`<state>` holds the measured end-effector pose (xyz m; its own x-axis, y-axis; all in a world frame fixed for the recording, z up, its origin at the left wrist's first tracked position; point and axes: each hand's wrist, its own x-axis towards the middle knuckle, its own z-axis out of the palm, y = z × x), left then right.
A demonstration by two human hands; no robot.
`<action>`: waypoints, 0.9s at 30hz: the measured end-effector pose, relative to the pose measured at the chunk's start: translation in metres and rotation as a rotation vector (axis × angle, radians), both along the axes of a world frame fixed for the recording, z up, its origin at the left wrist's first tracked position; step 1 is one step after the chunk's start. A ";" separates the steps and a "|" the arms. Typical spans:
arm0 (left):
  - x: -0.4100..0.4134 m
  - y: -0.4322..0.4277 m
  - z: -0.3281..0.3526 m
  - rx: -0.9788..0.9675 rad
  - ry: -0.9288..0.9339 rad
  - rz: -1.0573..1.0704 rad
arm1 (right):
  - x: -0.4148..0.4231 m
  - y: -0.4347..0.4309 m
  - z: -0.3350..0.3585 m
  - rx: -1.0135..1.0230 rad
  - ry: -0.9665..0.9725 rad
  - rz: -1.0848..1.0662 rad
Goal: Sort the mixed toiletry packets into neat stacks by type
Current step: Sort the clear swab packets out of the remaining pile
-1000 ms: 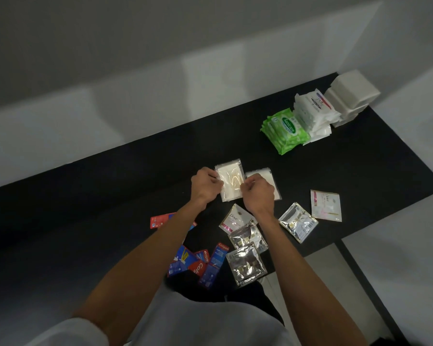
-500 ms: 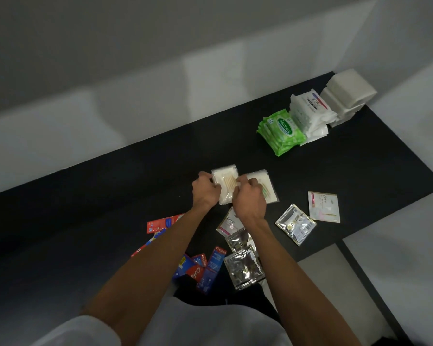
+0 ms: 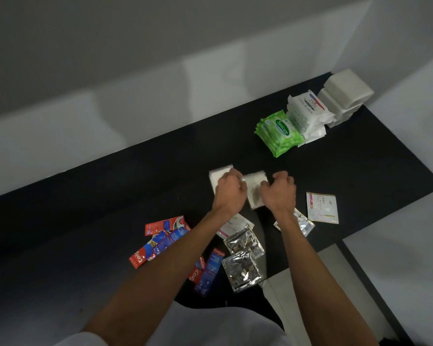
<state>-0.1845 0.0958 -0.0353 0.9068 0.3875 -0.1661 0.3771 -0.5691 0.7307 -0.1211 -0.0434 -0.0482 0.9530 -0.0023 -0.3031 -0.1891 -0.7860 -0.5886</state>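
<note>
Head view: a black table point(image 3: 360, 171) bears packets partly sorted. At its far right corner stand 3 stacks in a row, each touching the next: green wipe packs point(image 3: 278, 132), white wipe packs point(image 3: 306, 113) and plain white tissue packs point(image 3: 345, 96). Mid-table lie 2 clear packets side by side with pale contents too blurred to name; each has its long axis running from the person toward the wall, far end leaning slightly left. The left hand point(image 3: 229, 193) lies with curled fingers on the left clear packet point(image 3: 218, 177), hiding its near right part; whether it pinches the packet cannot be told. The right hand point(image 3: 279, 193), fingers curled, touches the right edge of the right clear packet point(image 3: 254, 188); its grip cannot be told either. A white sachet point(image 3: 321, 207) lies flat just right of the right hand. Near the table's front edge lie 2 overlapping foil pouches point(image 3: 243, 255), and left of them scattered red and blue toothpaste sachets point(image 3: 165, 224), pointing different ways
</note>
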 end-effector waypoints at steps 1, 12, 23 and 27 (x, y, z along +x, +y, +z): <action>0.002 -0.008 0.001 0.012 0.038 -0.040 | 0.002 -0.003 -0.001 -0.013 0.068 0.003; 0.008 -0.047 -0.002 -0.049 0.309 -0.095 | 0.020 -0.012 -0.074 0.048 0.295 -0.022; 0.003 -0.036 0.002 -0.107 0.028 0.022 | 0.002 -0.018 0.021 0.287 0.128 -0.100; 0.003 -0.015 0.014 -0.223 -0.017 0.179 | 0.001 -0.005 0.042 0.385 0.113 -0.026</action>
